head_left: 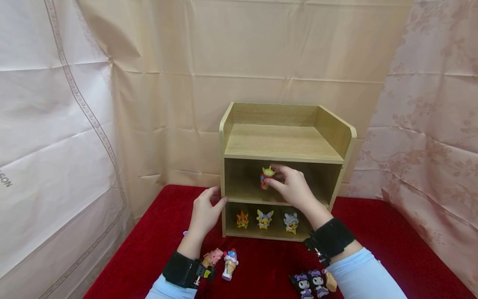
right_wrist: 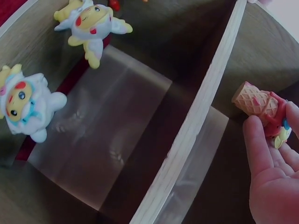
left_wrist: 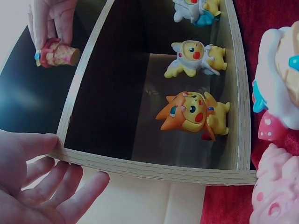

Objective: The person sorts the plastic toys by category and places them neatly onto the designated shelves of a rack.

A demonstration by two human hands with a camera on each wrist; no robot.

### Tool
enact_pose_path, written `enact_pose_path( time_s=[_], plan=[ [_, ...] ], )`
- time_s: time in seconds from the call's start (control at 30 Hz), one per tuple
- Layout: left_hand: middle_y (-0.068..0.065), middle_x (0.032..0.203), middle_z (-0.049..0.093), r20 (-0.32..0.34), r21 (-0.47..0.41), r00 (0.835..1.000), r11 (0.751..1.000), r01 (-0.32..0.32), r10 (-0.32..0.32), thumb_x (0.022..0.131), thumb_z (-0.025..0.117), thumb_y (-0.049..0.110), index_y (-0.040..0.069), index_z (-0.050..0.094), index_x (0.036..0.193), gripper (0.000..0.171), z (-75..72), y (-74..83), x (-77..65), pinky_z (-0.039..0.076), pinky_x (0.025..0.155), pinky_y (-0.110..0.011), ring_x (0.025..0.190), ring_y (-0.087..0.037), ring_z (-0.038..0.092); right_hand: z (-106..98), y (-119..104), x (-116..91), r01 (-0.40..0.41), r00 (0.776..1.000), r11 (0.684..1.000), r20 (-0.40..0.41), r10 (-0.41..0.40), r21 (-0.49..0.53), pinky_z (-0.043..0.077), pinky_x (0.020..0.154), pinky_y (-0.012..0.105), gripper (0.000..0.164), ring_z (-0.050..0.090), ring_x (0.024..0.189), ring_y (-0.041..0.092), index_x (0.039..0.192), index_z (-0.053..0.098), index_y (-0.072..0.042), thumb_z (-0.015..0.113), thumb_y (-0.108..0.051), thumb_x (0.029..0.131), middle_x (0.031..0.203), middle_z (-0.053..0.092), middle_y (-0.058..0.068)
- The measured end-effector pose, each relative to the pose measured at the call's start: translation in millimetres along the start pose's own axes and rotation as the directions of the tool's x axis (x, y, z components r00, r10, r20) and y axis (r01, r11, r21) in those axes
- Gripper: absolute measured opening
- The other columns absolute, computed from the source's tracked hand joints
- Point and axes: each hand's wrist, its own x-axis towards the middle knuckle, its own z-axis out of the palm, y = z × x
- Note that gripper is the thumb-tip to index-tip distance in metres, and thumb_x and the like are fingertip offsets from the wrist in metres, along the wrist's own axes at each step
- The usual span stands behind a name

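Behind the wooden shelf unit (head_left: 280, 141) hangs a beige cloth (head_left: 179, 104), and a red-covered tabletop (head_left: 138, 253) spreads beneath it. The shelf unit has a walled top and two compartments, one over the other.

The left hand (head_left: 205, 209) is at the shelf unit's left side panel: thumb against its front edge, fingers loosely spread beside it, holding nothing. The right hand (head_left: 295, 189) is at the shelf unit's upper compartment, its grip pinching an alien figurine (head_left: 264, 178) between thumb and fingers.

The alien figurine is at that compartment's opening and seems clear of the board below; how deep it sits I cannot tell. It lies to the left of the right grip, and the right hand is the nearer one. Its long axis is close to upright, tilted slightly: green head up, waffle-cone end down toward the board, face seemingly outward.

In the shelf unit's lower compartment stand an orange-hooded Pikachu figurine (head_left: 242, 220), a winged one (head_left: 264, 219) and a pale-hooded one (head_left: 291, 222), left to right. On the tabletop before the shelf unit lie a pink cone figurine (head_left: 213, 257) and a white-topped cone figurine (head_left: 230, 265) leftward, two purple-and-black figurines (head_left: 318, 282) rightward.
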Motion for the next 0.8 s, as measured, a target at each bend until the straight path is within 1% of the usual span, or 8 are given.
enact_pose_path(
  time_s=[0.1, 0.23, 0.43, 0.6, 0.8],
  plan=[
    [-0.007, 0.106, 0.064, -0.004, 0.005, 1.000, 1.000, -0.007, 0.007, 0.085, 0.073, 0.014, 0.007, 0.065, 0.114, 0.031, 0.0, 0.1, -0.3, 0.056, 0.072, -0.038, 0.090, -0.014, 0.061, 5.6, -1.5, 3.9, -0.010, 1.000, 1.000, 0.016, 0.010, 0.002, 0.054, 0.077, 0.044, 0.047, 0.064, 0.091, 0.013, 0.127, 0.057, 0.000, 0.072, -0.021, 0.087, 0.112, 0.066, 0.012],
    [-0.007, 0.106, 0.065, -0.006, 0.005, 1.000, 1.000, -0.019, 0.019, 0.085, 0.073, 0.013, 0.007, 0.065, 0.114, 0.031, -0.1, 0.4, -0.5, 0.056, 0.072, -0.038, 0.090, -0.015, 0.061, 12.6, -4.8, 7.7, -0.019, 0.999, 1.000, 0.031, 0.019, -0.015, 0.055, 0.077, 0.043, 0.047, 0.063, 0.092, 0.015, 0.127, 0.057, -0.001, 0.071, -0.023, 0.088, 0.114, 0.065, 0.012],
    [-0.006, 0.107, 0.064, 0.011, -0.003, 1.000, 1.000, -0.006, 0.006, 0.086, 0.073, 0.014, 0.008, 0.065, 0.114, 0.030, -0.5, 0.7, 0.8, 0.056, 0.073, -0.039, 0.091, -0.015, 0.061, 20.2, -8.2, 12.2, -0.026, 0.999, 1.000, 0.044, 0.026, -0.006, 0.055, 0.078, 0.042, 0.046, 0.063, 0.095, 0.016, 0.127, 0.058, -0.003, 0.071, -0.024, 0.088, 0.118, 0.064, 0.011],
    [-0.005, 0.106, 0.064, 0.008, 0.012, 1.000, 1.000, -0.005, 0.005, 0.085, 0.073, 0.015, 0.009, 0.065, 0.113, 0.029, -0.1, -0.3, 2.0, 0.056, 0.072, -0.036, 0.090, -0.013, 0.061, 25.2, -10.2, 14.3, -0.026, 0.998, 1.000, 0.054, 0.025, 0.009, 0.054, 0.079, 0.042, 0.045, 0.062, 0.096, 0.017, 0.127, 0.058, -0.004, 0.071, -0.024, 0.088, 0.119, 0.063, 0.011],
    [-0.005, 0.107, 0.064, 0.008, 0.017, 1.000, 1.000, 0.002, -0.003, 0.085, 0.073, 0.016, 0.008, 0.065, 0.115, 0.031, -0.3, -0.8, 1.2, 0.056, 0.072, -0.036, 0.091, -0.014, 0.061, 34.1, -11.7, 18.5, -0.041, 0.997, 0.999, 0.059, 0.039, 0.026, 0.054, 0.081, 0.042, 0.045, 0.063, 0.093, 0.014, 0.127, 0.058, -0.004, 0.071, -0.023, 0.088, 0.112, 0.066, 0.011]
  ],
)
